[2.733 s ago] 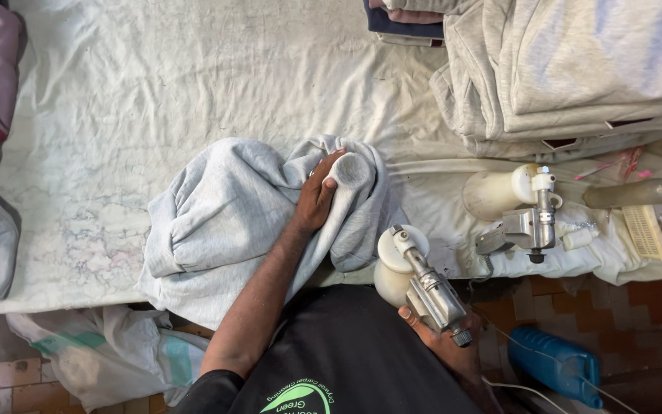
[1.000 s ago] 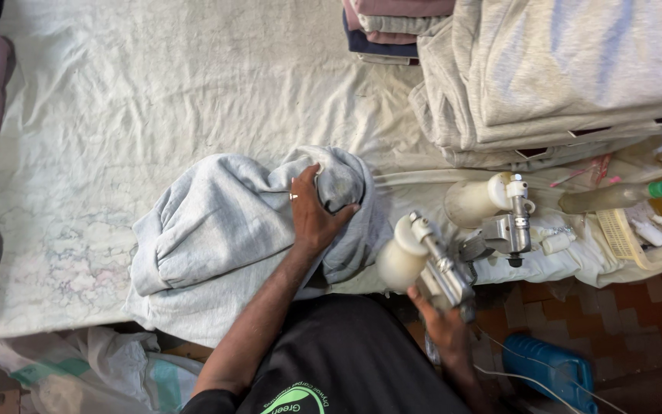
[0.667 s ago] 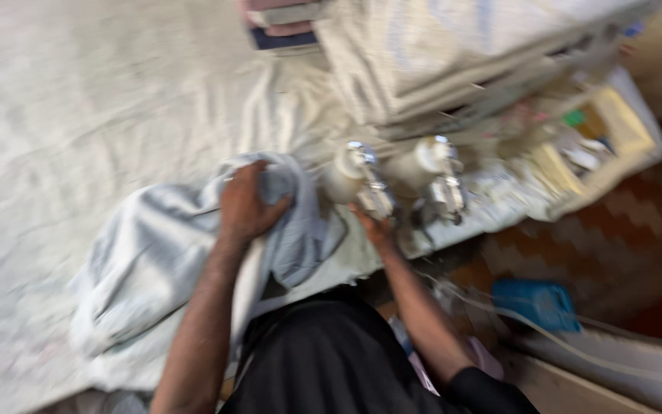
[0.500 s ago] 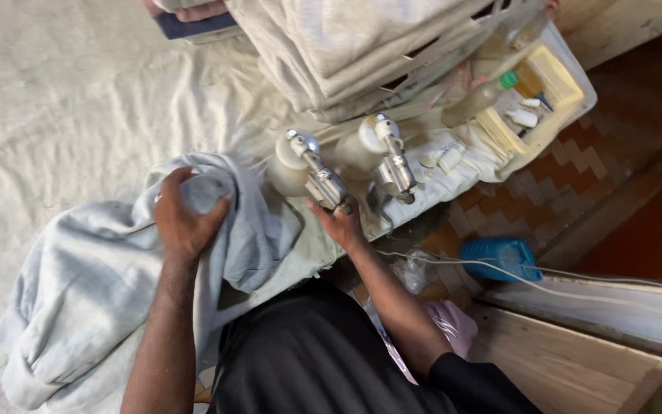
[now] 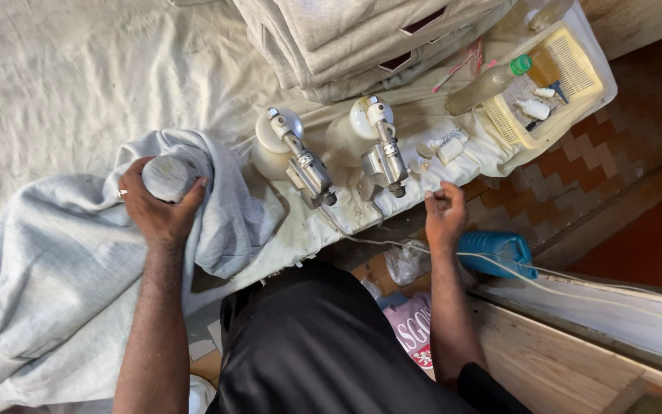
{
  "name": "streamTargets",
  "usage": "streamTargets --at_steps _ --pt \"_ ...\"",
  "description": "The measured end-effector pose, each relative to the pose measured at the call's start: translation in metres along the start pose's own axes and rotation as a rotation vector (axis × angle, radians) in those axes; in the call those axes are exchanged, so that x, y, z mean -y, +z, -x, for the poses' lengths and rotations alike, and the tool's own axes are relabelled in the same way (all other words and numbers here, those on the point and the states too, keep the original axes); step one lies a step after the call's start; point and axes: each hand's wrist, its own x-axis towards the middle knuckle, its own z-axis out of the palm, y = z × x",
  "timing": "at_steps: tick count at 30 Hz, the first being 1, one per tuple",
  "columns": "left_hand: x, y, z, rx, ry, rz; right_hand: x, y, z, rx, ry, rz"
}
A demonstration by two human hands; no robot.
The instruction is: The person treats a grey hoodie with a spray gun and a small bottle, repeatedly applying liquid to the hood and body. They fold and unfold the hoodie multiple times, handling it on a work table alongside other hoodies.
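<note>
The left hand (image 5: 158, 211), a ring on 1 finger, is clamped around a bunched fold of the grey sweatshirt (image 5: 78, 276), the cloth pulled tight over a rounded lump inside the fist. The sweatshirt lies crumpled on the white sheet-covered table (image 5: 63, 84), spreading from the hand toward 8 o'clock.

The right hand (image 5: 444, 215) hangs just off the table's near edge, fingers curled together in a loose fist; whether it pinches the thin white cord (image 5: 545, 280) running past it toward 4 o'clock cannot be told.

At 12 o'clock from the right hand, 2 white steam irons lie on the sheet side by side: the left iron (image 5: 293, 153) and the right iron (image 5: 373, 142). At 1 o'clock sit a clear bottle with a green cap (image 5: 488, 84) and a yellow plastic basket (image 5: 568, 73). A stack of folded grey garments (image 5: 362, 38) rests beyond the irons. A blue container (image 5: 499, 253) stands on the floor at 3 o'clock.
</note>
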Motion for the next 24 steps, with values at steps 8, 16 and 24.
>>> streamTargets --at_steps 8,16,24 --pt "-0.007 -0.001 0.004 -0.009 -0.067 0.067 -0.023 0.01 -0.052 0.017 -0.003 0.026" --pt "-0.018 -0.015 -0.002 0.116 -0.1 0.14 0.012 -0.001 -0.114 0.153 -0.246 0.47" --pt "-0.018 -0.027 -0.007 0.166 -0.213 0.517 0.0 0.02 -0.141 0.178 -0.445 0.499"
